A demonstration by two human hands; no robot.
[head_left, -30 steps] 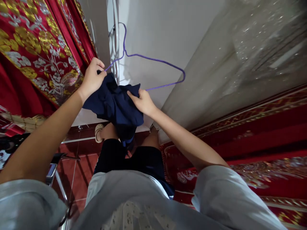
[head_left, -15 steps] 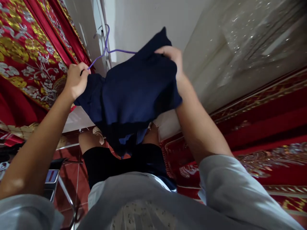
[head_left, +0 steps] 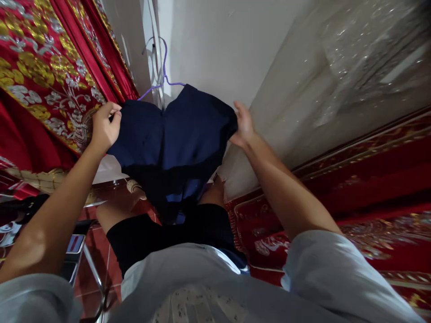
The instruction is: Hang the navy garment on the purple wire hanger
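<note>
the navy garment (head_left: pixel 175 143) hangs draped over the purple hanger (head_left: pixel 164 67), held up in front of the white wall (head_left: pixel 218 45). only the hanger's hook and a short run of its left arm show above the cloth; the rest is covered. the hanger's long axis runs left to right across the view, and the garment follows it, with its lower part dropping toward the person's knees.

the left hand (head_left: pixel 103 128) sits at the garment's left shoulder, fingers closed in a pinch on the cloth edge, probably with the hanger end inside, though the wire there is hidden. the right hand (head_left: pixel 243 125) sits at the opposite shoulder, fingers spread and mostly open, palm against the cloth edge; it touches rather than grips.

the two hands stand at either end of the hanger's axis, about equally near their ends, the hook midway between them and above. the red and gold curtain (head_left: pixel 43 76) hangs just beside the left hand.
</note>
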